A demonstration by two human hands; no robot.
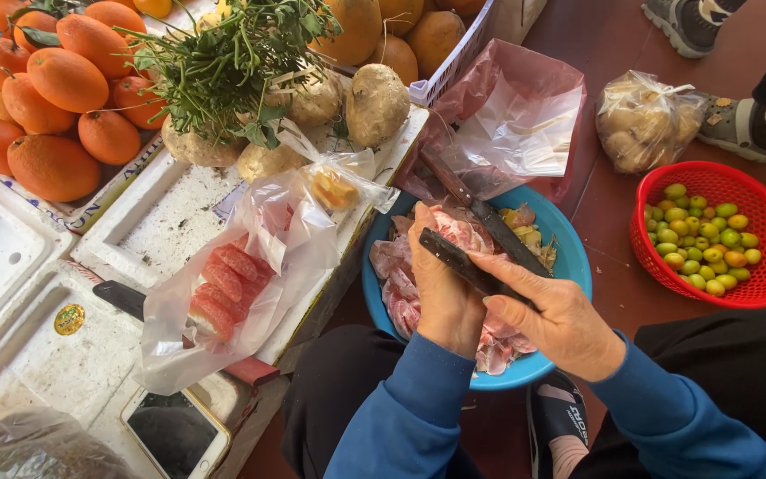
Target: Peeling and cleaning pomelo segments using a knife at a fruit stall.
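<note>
My left hand holds a pink, partly peeled fruit over a blue bowl full of pink peel scraps. My right hand grips a dark-handled knife whose handle lies across the left hand's fingers. A second dark knife rests in the bowl, pointing to the back left. Both arms wear blue sleeves.
A clear bag of peeled pink segments lies on white foam boxes at left, beside oranges, brown tubers, greens and a phone. A red basket of small green fruits and another person's shoes are at right.
</note>
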